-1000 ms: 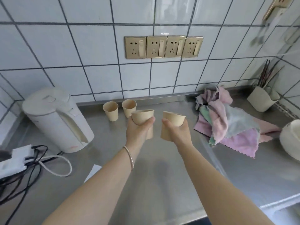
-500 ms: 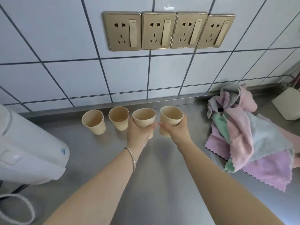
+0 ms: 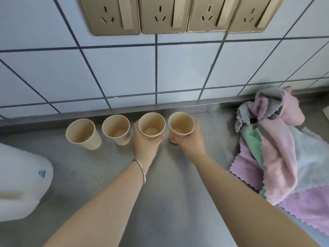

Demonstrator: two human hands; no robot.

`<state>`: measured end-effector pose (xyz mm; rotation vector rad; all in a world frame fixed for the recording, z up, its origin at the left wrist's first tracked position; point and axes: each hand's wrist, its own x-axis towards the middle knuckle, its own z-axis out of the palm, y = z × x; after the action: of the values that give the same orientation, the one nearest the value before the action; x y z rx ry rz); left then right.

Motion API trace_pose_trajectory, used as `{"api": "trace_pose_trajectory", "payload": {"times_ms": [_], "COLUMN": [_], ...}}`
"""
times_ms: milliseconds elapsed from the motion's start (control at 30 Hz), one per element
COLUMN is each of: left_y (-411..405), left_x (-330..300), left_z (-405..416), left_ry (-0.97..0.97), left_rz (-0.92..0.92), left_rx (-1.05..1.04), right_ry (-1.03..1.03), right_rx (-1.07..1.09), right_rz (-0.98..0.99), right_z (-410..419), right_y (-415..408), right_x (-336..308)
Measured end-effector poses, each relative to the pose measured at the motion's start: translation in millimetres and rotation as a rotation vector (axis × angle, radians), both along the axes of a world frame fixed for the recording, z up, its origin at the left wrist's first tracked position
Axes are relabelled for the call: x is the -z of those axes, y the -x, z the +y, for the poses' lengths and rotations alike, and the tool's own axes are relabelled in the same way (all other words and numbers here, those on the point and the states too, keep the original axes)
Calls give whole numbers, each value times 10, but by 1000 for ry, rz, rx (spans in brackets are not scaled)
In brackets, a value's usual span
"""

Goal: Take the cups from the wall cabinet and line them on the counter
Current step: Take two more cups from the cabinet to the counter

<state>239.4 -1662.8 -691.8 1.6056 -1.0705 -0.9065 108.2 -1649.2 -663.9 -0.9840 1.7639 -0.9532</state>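
Several beige paper cups stand upright in a row on the steel counter (image 3: 160,202), close to the tiled wall. The two on the left, one cup (image 3: 82,133) and its neighbour (image 3: 116,129), stand free. My left hand (image 3: 145,146) grips the third cup (image 3: 151,124) from the near side. My right hand (image 3: 188,142) grips the fourth cup (image 3: 181,123), with fingers curled round its right side. Both held cups are low at the counter; whether their bases touch it is hidden by my hands.
A white kettle (image 3: 21,186) sits at the left edge. A heap of pink, purple, green and grey cloths (image 3: 277,150) lies on the right. Gold wall sockets (image 3: 178,15) are above the cups. A white container edge (image 3: 326,112) shows at the far right.
Both hands moved the two cups forward and down toward the wall, into line with the two standing cups. The camera moved closer and tilted down.
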Motion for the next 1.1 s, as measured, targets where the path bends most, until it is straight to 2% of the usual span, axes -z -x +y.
{"api": "trace_pose_trajectory", "payload": {"times_ms": [367, 600, 767, 867, 967, 1100], "left_y": [19, 53, 78, 74, 66, 115], "left_x": [179, 263, 263, 172, 69, -79], "left_z": [-139, 11, 388, 603, 861, 1204], "left_ry": [10, -32, -146, -231, -294, -354], "left_rz": [31, 54, -21, 84, 141, 113], "left_rx": [-80, -85, -140, -157, -69, 134], "right_ry": [18, 76, 29, -16, -49, -83], "right_rx": [-3, 3, 127, 193, 273, 371], "right_rz": [-5, 75, 198, 192, 146, 105], "right_z": [-163, -68, 253, 499, 801, 1361], "right_y": [-14, -46, -71, -109, -148, -131], "right_x": [162, 275, 293, 263, 183, 68]}}
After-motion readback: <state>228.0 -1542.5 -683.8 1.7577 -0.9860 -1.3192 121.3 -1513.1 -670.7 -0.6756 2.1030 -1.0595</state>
